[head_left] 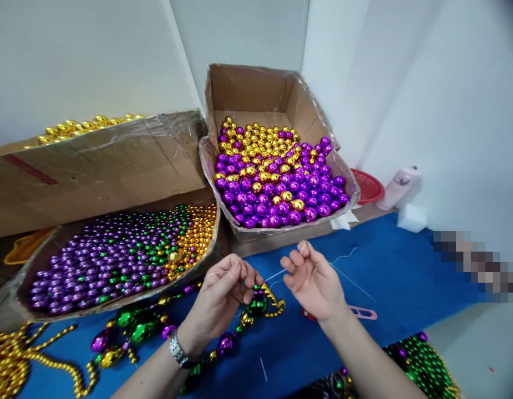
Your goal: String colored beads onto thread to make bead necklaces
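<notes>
My left hand (pixel 217 305), with a metal-band watch (pixel 179 350) on its wrist, pinches a thin pale thread (pixel 277 275) between thumb and fingers. To its right, my right hand (pixel 318 288) is raised palm up, its thumb and forefinger pressed together on the same thread. A loose length of thread trails past it over the blue table cover (pixel 401 266). Below and between the hands hangs or lies a strand of gold, green and purple beads (pixel 225 343); my left hand hides part of it. A pink-and-red handled tool (pixel 362 313) lies partly behind my right wrist.
A cardboard box (pixel 256 235) of purple and gold balls stands behind. At left is another box (pixel 127 306) of purple, green and gold beads. Gold bead strings (pixel 9 360) lie at lower left. A red basket (pixel 368 187), pink bottle (pixel 400 187) and white block (pixel 412 217) sit at back right.
</notes>
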A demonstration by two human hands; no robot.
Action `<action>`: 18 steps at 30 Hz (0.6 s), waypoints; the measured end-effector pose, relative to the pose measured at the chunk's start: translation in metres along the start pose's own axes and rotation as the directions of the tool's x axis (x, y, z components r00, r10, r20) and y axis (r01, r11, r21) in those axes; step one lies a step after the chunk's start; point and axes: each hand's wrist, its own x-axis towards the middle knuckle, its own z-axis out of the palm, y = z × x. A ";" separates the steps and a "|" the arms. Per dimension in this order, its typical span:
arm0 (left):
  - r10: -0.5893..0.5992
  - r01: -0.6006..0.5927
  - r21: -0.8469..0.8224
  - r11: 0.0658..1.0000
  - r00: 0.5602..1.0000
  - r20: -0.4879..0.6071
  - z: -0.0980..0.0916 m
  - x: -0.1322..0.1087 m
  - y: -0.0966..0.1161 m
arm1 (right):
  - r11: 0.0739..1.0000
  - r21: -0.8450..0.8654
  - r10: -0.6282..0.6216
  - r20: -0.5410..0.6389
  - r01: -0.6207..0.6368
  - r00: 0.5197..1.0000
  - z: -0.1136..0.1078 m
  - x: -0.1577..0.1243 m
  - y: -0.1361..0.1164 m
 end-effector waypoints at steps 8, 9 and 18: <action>0.086 -0.091 0.243 0.966 0.996 0.033 -0.008 -0.013 0.016 | 0.986 -0.163 -0.035 0.004 0.036 0.999 0.001 0.001 0.000; 0.077 -0.084 0.263 0.961 0.996 0.036 -0.009 -0.013 0.017 | 0.981 -0.190 -0.042 -0.004 0.040 0.999 -0.001 0.000 0.001; 0.066 -0.085 0.414 0.906 0.996 0.060 0.001 0.000 0.024 | 0.748 -0.638 -0.221 0.018 0.182 0.975 0.007 0.000 -0.016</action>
